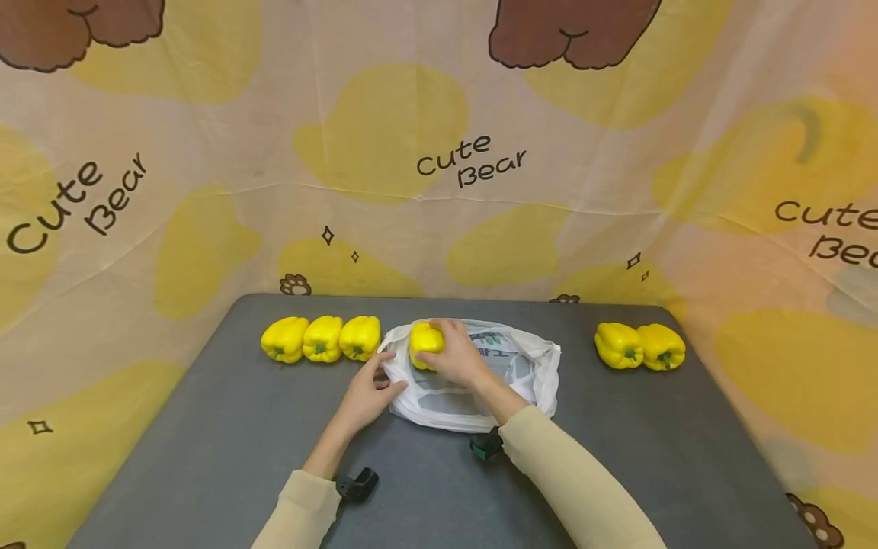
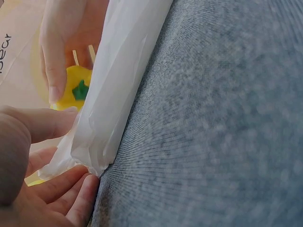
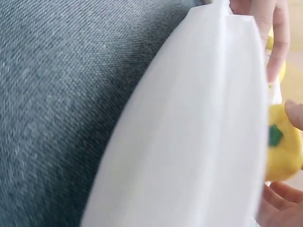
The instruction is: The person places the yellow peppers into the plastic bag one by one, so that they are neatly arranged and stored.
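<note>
A white plastic bag (image 1: 545,377) lies on the grey table with its mouth spread wide. My right hand (image 1: 458,357) grips a yellow bell pepper (image 1: 421,345) over the left part of the bag's opening, thumb on the near side and fingers behind. The pepper's green stem (image 2: 80,90) faces me in the left wrist view. At the bag's left edge, my left hand (image 1: 363,396) holds the rim, with the thin plastic between thumb and fingers. In the right wrist view, the bag's side (image 3: 189,123) hides part of the pepper (image 3: 283,151) and of both hands.
Three yellow bell peppers (image 1: 322,339) stand in a row left of the bag. Two others (image 1: 619,345) sit side by side at the far right of the table (image 1: 411,496). A printed cloth (image 1: 384,137) hangs behind and around the table.
</note>
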{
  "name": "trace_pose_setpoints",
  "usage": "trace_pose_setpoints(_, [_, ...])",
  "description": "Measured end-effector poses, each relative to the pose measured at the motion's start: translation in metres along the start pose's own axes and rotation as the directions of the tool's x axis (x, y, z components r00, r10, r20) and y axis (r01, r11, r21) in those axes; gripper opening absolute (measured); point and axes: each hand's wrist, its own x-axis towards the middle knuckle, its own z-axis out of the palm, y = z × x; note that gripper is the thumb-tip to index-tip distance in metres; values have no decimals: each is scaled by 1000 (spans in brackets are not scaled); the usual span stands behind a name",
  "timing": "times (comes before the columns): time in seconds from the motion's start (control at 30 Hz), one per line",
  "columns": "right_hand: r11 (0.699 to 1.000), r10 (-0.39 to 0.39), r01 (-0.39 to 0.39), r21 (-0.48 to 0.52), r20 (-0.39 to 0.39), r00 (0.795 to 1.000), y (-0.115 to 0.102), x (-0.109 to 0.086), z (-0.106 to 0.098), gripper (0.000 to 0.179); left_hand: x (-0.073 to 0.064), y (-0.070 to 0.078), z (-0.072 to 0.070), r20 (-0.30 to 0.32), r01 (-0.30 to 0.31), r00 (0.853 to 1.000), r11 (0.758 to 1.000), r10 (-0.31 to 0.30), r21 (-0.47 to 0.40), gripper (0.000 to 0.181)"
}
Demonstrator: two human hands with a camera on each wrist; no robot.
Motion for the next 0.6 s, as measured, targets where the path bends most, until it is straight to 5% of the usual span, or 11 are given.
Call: trace_pose_setpoints(0.6, [998,-27,29,-47,43,999,-11,-16,-57,54,0,2,0,9,22,1000,1000,-22,16,59])
